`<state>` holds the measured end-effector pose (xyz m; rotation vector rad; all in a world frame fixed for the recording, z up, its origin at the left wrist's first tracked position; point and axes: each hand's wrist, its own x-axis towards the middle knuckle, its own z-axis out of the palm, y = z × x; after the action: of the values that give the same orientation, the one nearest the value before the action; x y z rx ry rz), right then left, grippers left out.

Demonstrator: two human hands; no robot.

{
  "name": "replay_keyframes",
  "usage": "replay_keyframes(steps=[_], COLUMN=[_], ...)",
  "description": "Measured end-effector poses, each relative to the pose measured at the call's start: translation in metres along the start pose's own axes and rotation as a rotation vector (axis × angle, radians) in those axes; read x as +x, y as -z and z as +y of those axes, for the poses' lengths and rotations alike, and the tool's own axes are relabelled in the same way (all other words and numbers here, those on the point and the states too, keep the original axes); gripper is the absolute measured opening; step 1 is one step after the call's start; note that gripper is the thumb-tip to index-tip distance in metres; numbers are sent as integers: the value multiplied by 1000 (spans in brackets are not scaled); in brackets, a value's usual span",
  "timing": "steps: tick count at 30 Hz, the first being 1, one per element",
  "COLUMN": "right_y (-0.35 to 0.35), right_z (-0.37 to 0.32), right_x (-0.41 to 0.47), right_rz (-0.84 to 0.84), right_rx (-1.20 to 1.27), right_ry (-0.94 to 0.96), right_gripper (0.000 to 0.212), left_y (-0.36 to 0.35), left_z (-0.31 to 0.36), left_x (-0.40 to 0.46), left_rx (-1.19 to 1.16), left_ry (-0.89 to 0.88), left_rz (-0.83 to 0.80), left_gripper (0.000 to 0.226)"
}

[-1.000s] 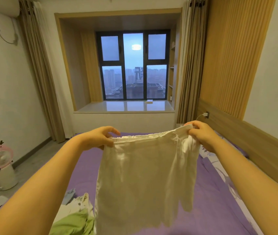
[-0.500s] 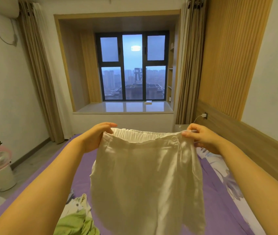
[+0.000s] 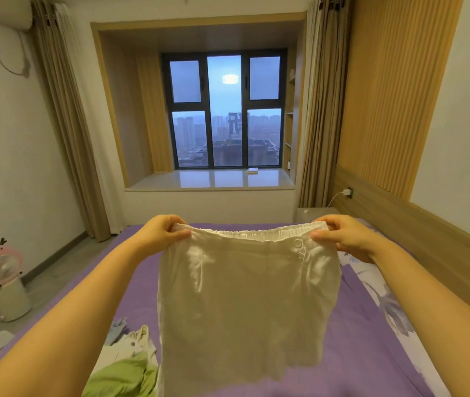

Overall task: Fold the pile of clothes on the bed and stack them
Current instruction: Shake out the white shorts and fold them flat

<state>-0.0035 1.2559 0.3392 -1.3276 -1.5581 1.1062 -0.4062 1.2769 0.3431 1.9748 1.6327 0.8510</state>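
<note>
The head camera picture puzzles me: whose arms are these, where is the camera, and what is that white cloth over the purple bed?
There is no robot here. A person wears a wide-angle camera on the head, so you look forward and down along their own two bare arms. The left hand and the right hand each pinch one end of the elastic waistband of a white garment, which looks like a pair of shorts or a skirt. It hangs spread out in the air above the purple bed. On the bed, at the lower left, lies the pile of unfolded clothes, with a green piece on top. Nothing in view is folded yet. Beyond the bed you see a window with curtains, and a small pink fan stands on the floor at the left.
</note>
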Motion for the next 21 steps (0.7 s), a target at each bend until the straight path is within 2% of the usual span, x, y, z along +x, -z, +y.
replay_keyframes(steps=[3,8,11,15,17,19,21], right_y=[-1,1,3,0,-1,0,1], right_z=[-2,-3,-5,-5,-5,-4,-1], right_x=[0,-1,0,0,0,0,-1], right_rz=[-17,-5,7,12,20,24,17], right_rx=[-56,-49,-14,16,13,5,-6], right_ry=[-3,-7,-17,-9,-12,-21,-41], right_gripper=[25,22,28,38,41,47,52], left_y=[-2,0,1,-13,-17,-17,-17], left_z=[2,2,3,10,12,11,11], left_x=[-1,-5,-5,-6,-6,-6,-4], left_rx=[-5,-243,-305,-321,-373,-287,-228], left_ry=[-6,-15,12,40,57,26,13], left_rz=[-46,-159,-240,-151,-181,-241,-183], left_gripper=[10,21,19,23,9,36,43])
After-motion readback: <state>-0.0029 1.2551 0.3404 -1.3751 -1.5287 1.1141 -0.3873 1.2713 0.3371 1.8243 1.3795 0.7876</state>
